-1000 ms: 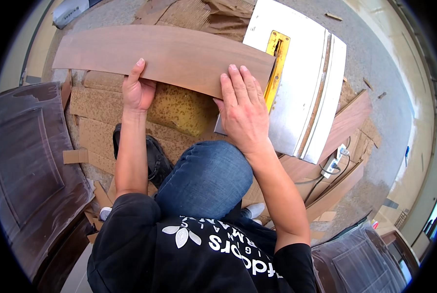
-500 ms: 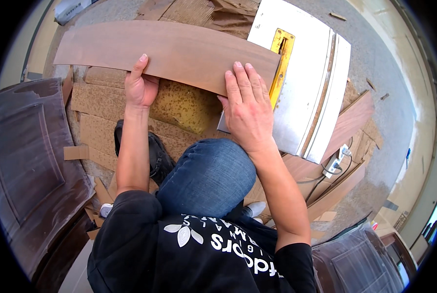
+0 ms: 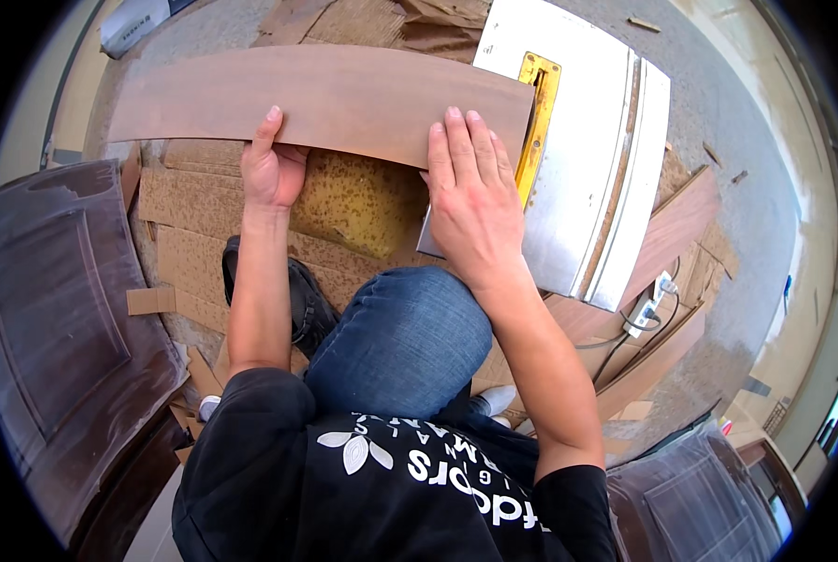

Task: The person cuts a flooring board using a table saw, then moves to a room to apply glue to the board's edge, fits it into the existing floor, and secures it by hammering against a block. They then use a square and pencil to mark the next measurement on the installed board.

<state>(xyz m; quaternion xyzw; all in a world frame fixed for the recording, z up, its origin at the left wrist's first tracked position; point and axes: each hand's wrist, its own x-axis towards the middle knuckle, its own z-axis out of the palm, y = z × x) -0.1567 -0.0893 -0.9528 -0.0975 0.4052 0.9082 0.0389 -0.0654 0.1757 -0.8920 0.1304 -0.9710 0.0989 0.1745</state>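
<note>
Our left hand [image 3: 271,169] grips the near edge of one long thin brown board [image 3: 325,98], fingers curled under it and the thumb lying up on its top face. Our right hand [image 3: 470,201] lies flat and spread on the same board near its right end, four fingers on the wood, pressing rather than clasping.

The board runs left to right in front of us. Its right end rests on the white tabletop [image 3: 588,159] of a saw, just touching the one yellow insert plate [image 3: 536,112] set in that surface. Its left end juts out well past the left hand, with nothing under it but the floor.

Below the board lie several flattened, stained sheets of cardboard [image 3: 363,201] on the concrete floor [image 3: 719,84]. One denim-clad knee [image 3: 400,337] is raised between our arms, with one black shoe [image 3: 297,300] beside it.

We count two dark brown panelled doors: one [image 3: 54,328] close on the left, one [image 3: 690,496] at lower right. Right of the saw lean a few reddish planks [image 3: 672,229], with a cable and plug [image 3: 648,304] near them. Beyond the saw the floor lies open, with a few wood scraps.
</note>
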